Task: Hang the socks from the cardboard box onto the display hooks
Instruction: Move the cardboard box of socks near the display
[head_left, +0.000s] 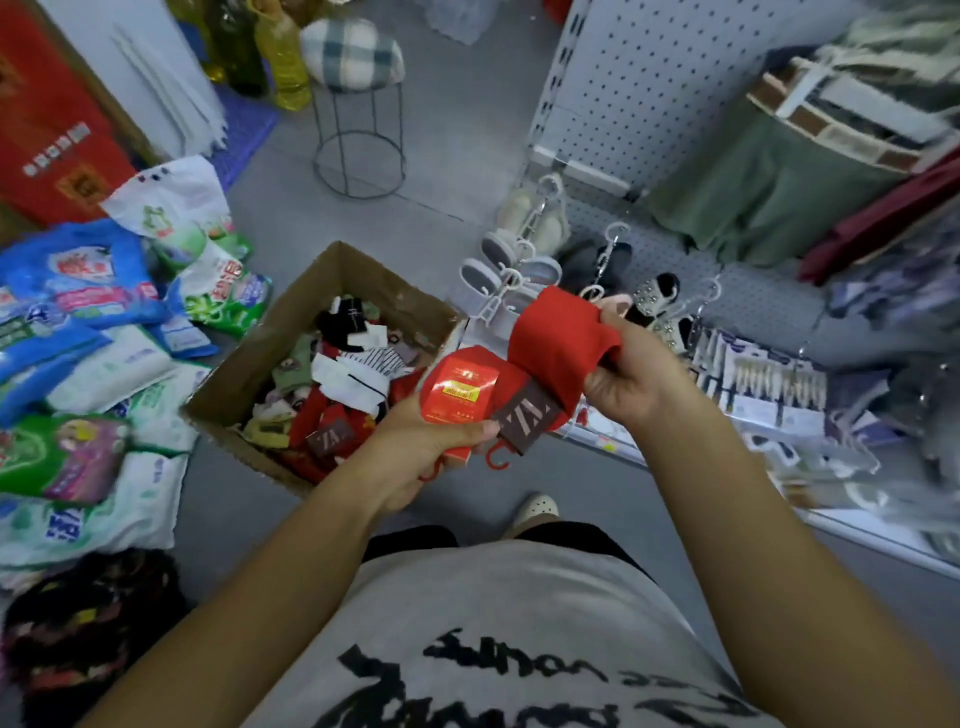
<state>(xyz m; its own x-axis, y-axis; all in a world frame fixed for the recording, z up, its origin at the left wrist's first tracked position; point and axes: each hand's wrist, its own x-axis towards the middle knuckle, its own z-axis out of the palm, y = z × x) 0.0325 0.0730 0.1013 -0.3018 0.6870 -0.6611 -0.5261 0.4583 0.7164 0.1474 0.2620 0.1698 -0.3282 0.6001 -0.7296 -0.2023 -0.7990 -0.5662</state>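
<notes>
Both hands were raised over the floor, near each other and clamped on the same bundle of red socks (561, 338). The left hand (421, 452) gripped the labelled end, thumb on top beside a red label (460, 389) and a brown tag (527, 418); a red hanger (497, 460) protruded below the fingers. The right hand (636, 374) gripped the folded cloth end, fingers curled round it. The bundle was held in the air between the box (311, 291) and the pegboard (649, 78) — touching neither. The box stood open on the floor to the left, holding mixed socks (343, 379). Slippers (498, 249) hung low on the pegboard by white hangers. Bags (78, 291) lay left of the box, and a stool (358, 104) stood beyond it.
</notes>
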